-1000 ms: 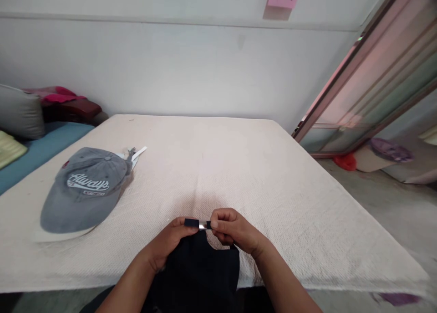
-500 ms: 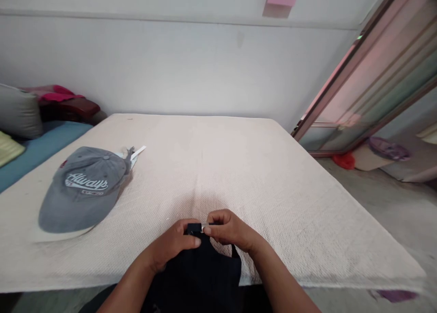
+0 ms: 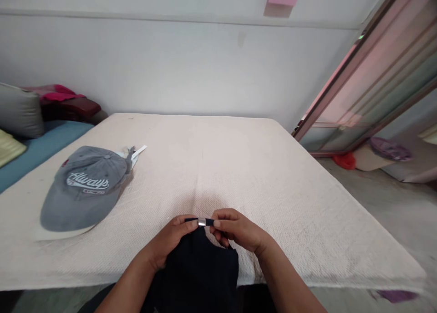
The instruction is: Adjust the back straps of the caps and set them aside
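Observation:
Near the front edge of the table I hold a dark navy cap (image 3: 205,263), its curved back opening facing up and away from me. Its narrow strap (image 3: 209,222) runs level across the opening and carries a shiny metal buckle (image 3: 202,222). My left hand (image 3: 175,238) pinches the strap just left of the buckle, thumb on top. On the right side, my right hand (image 3: 235,228) grips the strap between thumb and forefinger, its other fingers curled below. The cap's lower part hangs past the table edge against dark clothing, so its outline there is unclear.
A grey cap (image 3: 85,190) with white lettering and a white tag lies on the left of the cloth-covered table (image 3: 239,167). Beyond it are a blue cushion (image 3: 58,135) and a grey pillow (image 3: 20,110). A wall stands behind; a sliding door (image 3: 341,99) is at right.
The metal buckle, partly covered by my right fingers before, now shows plainly between my hands. My right hand has shifted slightly right along the strap, and the strap lies straighter.

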A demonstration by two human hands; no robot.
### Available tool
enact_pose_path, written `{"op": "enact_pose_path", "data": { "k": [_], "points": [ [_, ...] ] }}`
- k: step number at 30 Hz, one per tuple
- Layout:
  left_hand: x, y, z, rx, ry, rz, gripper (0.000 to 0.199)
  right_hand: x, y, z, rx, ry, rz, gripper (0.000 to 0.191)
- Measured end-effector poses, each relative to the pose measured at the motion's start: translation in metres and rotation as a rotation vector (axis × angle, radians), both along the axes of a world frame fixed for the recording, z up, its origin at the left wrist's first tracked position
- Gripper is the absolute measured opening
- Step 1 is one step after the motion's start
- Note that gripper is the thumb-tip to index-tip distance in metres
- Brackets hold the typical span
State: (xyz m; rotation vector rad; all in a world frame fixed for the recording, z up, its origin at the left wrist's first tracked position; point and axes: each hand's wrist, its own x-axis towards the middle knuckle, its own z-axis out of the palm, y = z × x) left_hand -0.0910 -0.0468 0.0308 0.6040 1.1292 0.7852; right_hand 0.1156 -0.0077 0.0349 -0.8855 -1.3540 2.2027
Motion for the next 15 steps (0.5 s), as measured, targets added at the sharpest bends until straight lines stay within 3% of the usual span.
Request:
{"op": "enact_pose_path", "data": {
  "k": [8, 15],
  "points": [
    [0.0021, -0.0014, 0.0019, 0.039, -0.084, -0.090, 0.019, -0.0050, -0.0001, 0.0035, 0.012, -0.109, -0.049, 0.014],
    [0.0027, -0.0010, -0.0020, 0.042, -0.048, -0.153, 0.017, -0.0071, -0.0004, 0.0003, 0.044, -0.091, -0.028, 0.027]
  ]
}}
